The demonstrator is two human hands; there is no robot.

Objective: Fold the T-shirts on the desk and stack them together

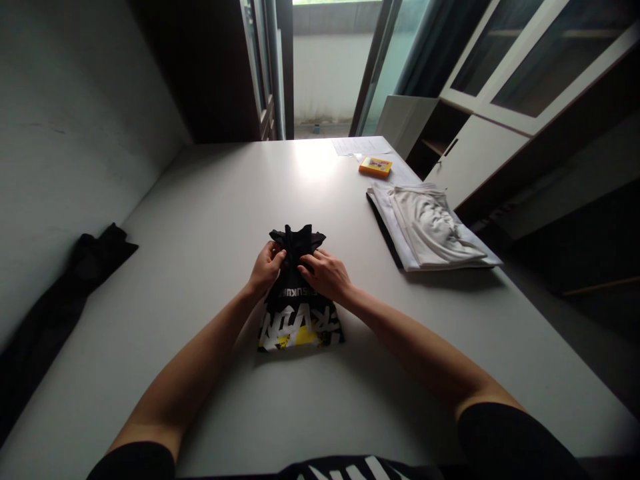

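Observation:
A black T-shirt (300,307) with white lettering and yellow patches lies folded into a narrow shape on the white table (210,200). Its far end is bunched and stands up a little. My left hand (269,267) grips the left side of that bunched part, thumb pressed against the fingers. On the right side, my right hand (325,272) has its thumb and fingers closed on the cloth, with the fingertips partly hidden in the dark folds.
To the right sits a stack of folded white and black clothes (430,230). Beyond it are an orange-yellow box (375,167) and some paper sheets (363,145). Dark cloth (75,287) lies along the left edge by the wall. A cabinet (480,143) stands past the right edge.

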